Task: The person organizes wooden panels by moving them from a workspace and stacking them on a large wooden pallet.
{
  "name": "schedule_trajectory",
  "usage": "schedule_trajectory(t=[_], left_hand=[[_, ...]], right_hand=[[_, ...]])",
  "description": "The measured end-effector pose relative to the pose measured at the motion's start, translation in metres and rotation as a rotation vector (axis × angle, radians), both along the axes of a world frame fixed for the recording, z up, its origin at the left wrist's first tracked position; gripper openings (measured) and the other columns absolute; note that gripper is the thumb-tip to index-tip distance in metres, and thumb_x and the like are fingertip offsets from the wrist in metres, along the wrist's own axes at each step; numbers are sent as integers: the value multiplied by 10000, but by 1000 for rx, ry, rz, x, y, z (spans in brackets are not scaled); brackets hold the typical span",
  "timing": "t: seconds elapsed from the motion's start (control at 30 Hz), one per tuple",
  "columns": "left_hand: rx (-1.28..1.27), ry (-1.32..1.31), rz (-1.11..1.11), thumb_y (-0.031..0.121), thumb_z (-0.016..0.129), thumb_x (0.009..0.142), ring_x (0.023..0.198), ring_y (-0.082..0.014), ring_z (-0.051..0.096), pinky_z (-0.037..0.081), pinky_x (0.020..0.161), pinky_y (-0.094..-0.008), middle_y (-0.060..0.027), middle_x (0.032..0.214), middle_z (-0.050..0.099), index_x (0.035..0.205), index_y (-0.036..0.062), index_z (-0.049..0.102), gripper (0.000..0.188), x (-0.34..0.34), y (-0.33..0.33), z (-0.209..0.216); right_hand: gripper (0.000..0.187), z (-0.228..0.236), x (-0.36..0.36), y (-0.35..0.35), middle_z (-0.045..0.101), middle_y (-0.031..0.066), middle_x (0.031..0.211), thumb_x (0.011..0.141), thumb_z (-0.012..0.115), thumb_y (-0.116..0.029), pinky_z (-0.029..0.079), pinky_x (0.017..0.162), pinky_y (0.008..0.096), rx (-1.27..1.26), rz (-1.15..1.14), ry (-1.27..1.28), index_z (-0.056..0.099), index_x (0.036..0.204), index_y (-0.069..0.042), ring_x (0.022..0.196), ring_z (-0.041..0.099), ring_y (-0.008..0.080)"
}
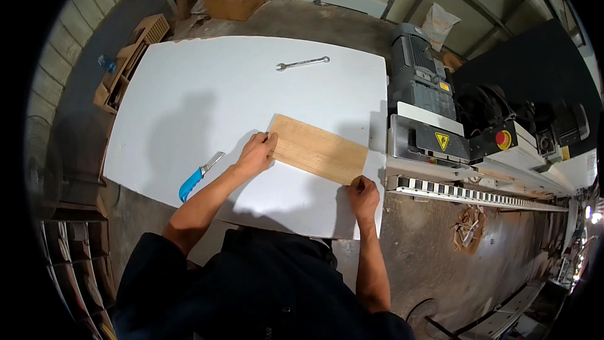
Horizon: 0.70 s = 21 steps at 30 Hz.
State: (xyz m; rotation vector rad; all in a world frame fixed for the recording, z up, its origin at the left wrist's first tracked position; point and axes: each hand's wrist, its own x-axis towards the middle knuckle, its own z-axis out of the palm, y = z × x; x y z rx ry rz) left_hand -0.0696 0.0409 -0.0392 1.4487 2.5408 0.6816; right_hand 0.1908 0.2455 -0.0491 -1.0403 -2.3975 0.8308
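Observation:
A flat rectangular wooden board (319, 149) with light brown grain is held at a slant over the right half of the white table (207, 82). Its left end is gripped by my left hand (256, 153), fingers closed on the edge. At the near right corner, my right hand (363, 199) pinches the board. Whether the board rests on the table or is slightly raised, I cannot tell. To the left of my left forearm lies a utility knife (192, 184) with a blue handle and its blade out. Beyond the board, a metal combination wrench (303, 63) lies on the table.
Close along the table's right edge stands a machine with a grey motor (420, 69), a red stop button (503, 139) and a toothed rail (478, 196). A cardboard box (235, 1) sits on the floor behind. Shelving (78, 264) stands at the lower left.

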Motion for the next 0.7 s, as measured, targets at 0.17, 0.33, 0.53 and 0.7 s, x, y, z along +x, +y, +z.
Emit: schedule_trajectory(t=[0.17, 0.33, 0.53, 0.7], left_hand=[[25, -3, 14, 40, 645, 671, 945, -361, 522, 475, 795, -412, -200, 992, 553, 1246, -13, 486, 599, -2, -2, -3], [-23, -28, 51, 44, 647, 666, 930, -363, 531, 486, 771, -413, -208, 976, 551, 1219, -31, 510, 575, 14, -16, 2], [27, -8, 58, 66, 673, 660, 903, -364, 541, 498, 744, -419, -203, 941, 550, 1195, -42, 533, 564, 29, -33, 4], [23, 1, 62, 74, 701, 646, 940, -359, 537, 492, 781, -411, -203, 979, 546, 1197, -32, 537, 584, 30, -32, 3]], right_hand=[[177, -5, -2, 1, 611, 155, 786, 714, 675, -110, 481, 638, 395, 138, 16, 55, 629, 860, -20, 685, 589, 316], [161, -3, 1, 2, 614, 154, 790, 723, 659, -88, 490, 663, 404, 115, 49, 21, 623, 869, -28, 731, 591, 325], [196, -12, 3, 3, 615, 164, 811, 722, 652, -67, 499, 680, 408, 95, 56, 41, 622, 913, -34, 761, 596, 341], [251, -16, 7, 11, 612, 164, 847, 713, 659, -57, 505, 670, 400, 18, 72, -35, 626, 962, -43, 749, 606, 343]])
